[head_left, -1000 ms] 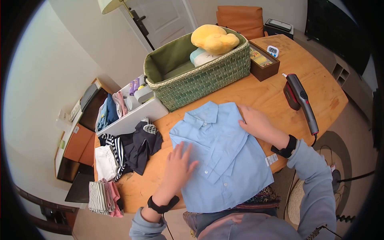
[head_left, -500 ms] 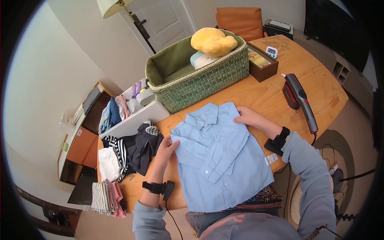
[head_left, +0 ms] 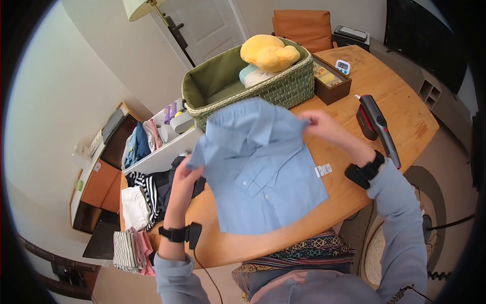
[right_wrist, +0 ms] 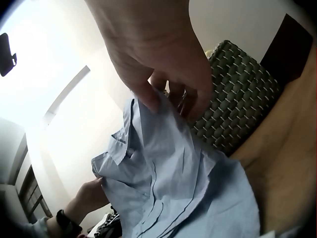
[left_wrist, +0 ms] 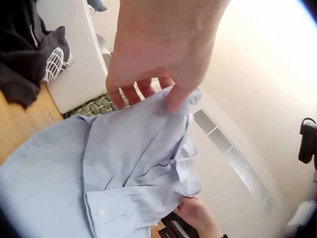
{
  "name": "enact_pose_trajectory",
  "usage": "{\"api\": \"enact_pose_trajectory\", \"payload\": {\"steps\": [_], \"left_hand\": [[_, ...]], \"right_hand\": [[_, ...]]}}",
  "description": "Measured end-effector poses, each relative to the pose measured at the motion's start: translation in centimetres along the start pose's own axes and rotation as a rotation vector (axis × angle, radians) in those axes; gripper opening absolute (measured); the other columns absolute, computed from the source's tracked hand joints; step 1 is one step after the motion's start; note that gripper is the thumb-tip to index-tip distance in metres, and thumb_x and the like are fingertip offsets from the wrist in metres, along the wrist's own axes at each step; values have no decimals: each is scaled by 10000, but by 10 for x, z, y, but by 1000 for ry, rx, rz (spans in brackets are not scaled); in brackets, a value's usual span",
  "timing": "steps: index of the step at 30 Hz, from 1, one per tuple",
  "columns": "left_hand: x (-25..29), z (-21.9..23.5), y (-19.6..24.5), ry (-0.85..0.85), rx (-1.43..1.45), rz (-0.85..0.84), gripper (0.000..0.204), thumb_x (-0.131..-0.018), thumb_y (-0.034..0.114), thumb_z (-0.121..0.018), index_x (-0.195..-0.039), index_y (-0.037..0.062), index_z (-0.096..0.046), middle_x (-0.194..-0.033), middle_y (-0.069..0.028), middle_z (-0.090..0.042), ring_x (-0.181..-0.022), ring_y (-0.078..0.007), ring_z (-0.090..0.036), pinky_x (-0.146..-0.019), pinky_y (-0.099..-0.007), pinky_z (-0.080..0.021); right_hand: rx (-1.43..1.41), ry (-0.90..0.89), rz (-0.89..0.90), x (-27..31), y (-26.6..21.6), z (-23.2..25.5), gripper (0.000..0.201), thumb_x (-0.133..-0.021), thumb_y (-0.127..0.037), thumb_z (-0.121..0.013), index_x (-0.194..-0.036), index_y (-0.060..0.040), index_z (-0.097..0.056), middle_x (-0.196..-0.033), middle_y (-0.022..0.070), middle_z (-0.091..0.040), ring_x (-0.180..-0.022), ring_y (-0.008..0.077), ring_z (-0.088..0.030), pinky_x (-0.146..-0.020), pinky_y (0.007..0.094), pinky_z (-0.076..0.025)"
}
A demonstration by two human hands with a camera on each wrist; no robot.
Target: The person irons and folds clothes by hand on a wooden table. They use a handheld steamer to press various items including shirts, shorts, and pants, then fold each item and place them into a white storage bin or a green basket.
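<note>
A light blue button-up shirt (head_left: 258,172) hangs with its collar end raised, its sleeves folded across the front and its hem low over the table. At one shoulder my left hand (head_left: 183,182) pinches the cloth; the left wrist view shows the thumb on the near side of the fabric (left_wrist: 133,144) and the fingers behind. My right hand (head_left: 324,125) grips the opposite shoulder, thumb against the cloth (right_wrist: 168,144) in the right wrist view. A white label (head_left: 323,170) sticks out from the shirt's side seam.
A green woven basket (head_left: 298,91) with plush toys stands behind the shirt, partly covered by it. Left are a white bin (head_left: 172,147) of clothes, dark garments (head_left: 167,187) and a folded stack (head_left: 132,248). A handheld steamer (head_left: 377,121) and brown box (head_left: 331,88) lie right.
My left hand has gone from lying over the shirt to pinching its shoulder, and the right hand has taken the other. The shirt's top has risen, and its hem has moved away from my body.
</note>
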State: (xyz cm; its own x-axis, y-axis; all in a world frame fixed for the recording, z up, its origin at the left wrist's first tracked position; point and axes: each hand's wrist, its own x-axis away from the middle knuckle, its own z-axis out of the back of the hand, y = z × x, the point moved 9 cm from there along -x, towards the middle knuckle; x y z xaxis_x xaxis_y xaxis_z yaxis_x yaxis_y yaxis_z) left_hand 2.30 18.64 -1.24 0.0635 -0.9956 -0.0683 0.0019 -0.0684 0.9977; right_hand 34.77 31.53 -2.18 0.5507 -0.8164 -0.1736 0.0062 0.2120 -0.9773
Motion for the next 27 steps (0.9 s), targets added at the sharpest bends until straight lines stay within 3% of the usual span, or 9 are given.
{"api": "enact_pose_trajectory", "payload": {"steps": [1, 3, 6, 10, 15, 19, 23, 25, 27], "left_hand": [[11, 9, -7, 0, 1, 5, 278, -856, 42, -588, -1133, 45, -604, -1185, -43, -574, -1115, -167, -525, -976, -297, -363], [38, -15, -3, -361, -370, -240, 273, -762, -13, -625, -998, 111, -686, -1266, -59, -507, -1243, -256, -427, -1053, -390, -296], [79, -44, -28, -587, -837, -213, 336, -628, -96, -545, -789, 147, -711, -1296, -72, -470, -1329, -335, -305, -1101, -452, -230], [83, -34, -49, -568, -899, -205, 318, -647, -96, -529, -830, 109, -688, -1250, -84, -488, -1298, -329, -349, -1080, -429, -269], [36, -3, -34, -59, -637, -129, 189, -813, 29, -590, -1001, 29, -605, -1118, -107, -514, -1125, -271, -480, -970, -333, -373], [11, -19, -68, -181, -753, 125, 308, -846, 262, -648, -1041, 28, -603, -1006, -109, -580, -967, -210, -564, -840, -292, -441], [-4, -46, -68, -314, -664, 66, 349, -823, 319, -673, -1019, 36, -618, -878, -96, -624, -822, -178, -590, -735, -291, -463], [-2, -63, -80, -531, -816, 142, 309, -814, 317, -685, -930, 34, -644, -739, -57, -612, -689, -147, -555, -643, -287, -443], [-6, -69, -81, -489, -809, 169, 291, -813, 308, -689, -888, 29, -649, -688, -34, -581, -644, -132, -520, -613, -286, -429]], "right_hand": [[139, -109, 101, 15, -8, -8, 191, -793, -19, -592, -976, -43, -643, -1026, 32, -622, -994, 152, -569, -900, 289, -427], [408, -282, 242, 50, -14, -27, 202, -756, 14, -572, -902, -81, -674, -1114, 68, -593, -1089, 214, -533, -950, 323, -405], [625, -369, 271, 97, 12, -49, 217, -729, 36, -543, -828, -97, -683, -1164, 100, -563, -1134, 268, -500, -968, 341, -393], [748, -282, 280, 106, 27, -48, 249, -724, 38, -531, -880, -95, -672, -1114, 115, -566, -1057, 297, -518, -910, 342, -421], [725, 98, -13, 81, 28, -16, 206, -792, -96, -614, -986, -28, -607, -919, 108, -580, -840, 249, -558, -733, 338, -455], [376, 181, -275, 63, 79, -5, 325, -806, -254, -692, -931, 15, -559, -789, 101, -574, -736, 211, -562, -640, 323, -450], [571, 97, -151, 48, 89, -12, 308, -783, -237, -703, -895, -1, -540, -779, 103, -573, -731, 221, -558, -637, 328, -446], [715, 79, -116, 46, 84, -9, 251, -775, -184, -688, -859, -13, -525, -775, 116, -579, -728, 257, -564, -644, 349, -448], [808, 162, -148, 48, 71, 5, 234, -771, -165, -677, -872, -17, -527, -815, 126, -583, -762, 276, -565, -658, 362, -452]]}}
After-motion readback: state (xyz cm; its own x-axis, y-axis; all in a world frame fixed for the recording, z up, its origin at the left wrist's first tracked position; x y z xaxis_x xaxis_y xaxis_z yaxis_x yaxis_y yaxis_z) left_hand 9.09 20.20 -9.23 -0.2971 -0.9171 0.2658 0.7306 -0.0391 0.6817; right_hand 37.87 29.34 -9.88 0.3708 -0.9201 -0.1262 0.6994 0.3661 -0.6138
